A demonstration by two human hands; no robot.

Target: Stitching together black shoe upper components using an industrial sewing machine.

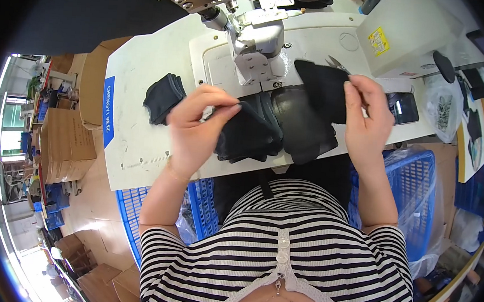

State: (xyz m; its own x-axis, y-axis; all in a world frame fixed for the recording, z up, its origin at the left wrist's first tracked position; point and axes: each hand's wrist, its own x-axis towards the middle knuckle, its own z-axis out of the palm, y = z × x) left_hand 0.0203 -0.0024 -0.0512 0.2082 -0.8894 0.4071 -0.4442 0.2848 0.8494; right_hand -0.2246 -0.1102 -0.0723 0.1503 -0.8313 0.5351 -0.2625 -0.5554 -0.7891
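My left hand (pixel 196 128) pinches the upper corner of a dark fabric piece (pixel 246 130) on a stack near the table's front edge. Thumb and fingers of my right hand (pixel 369 118) are closed on the edge of a black fabric piece (pixel 325 89), which is lifted and tilted. Between the hands lies a pile of smooth black pieces (pixel 300 124), partly under the lifted one. The sewing machine (pixel 257 51) stands just beyond, its needle area hidden by the head. A smaller stack of dark fabric pieces (pixel 164 99) sits left of my left hand.
Small scissors (pixel 336 63) and a phone (pixel 403 108) lie on the right of the white table (pixel 136 138). A pale box-shaped housing (pixel 410 36) stands at the back right. Blue plastic baskets (pixel 411 185) flank my lap below the table, and cardboard boxes (pixel 68 144) stand left.
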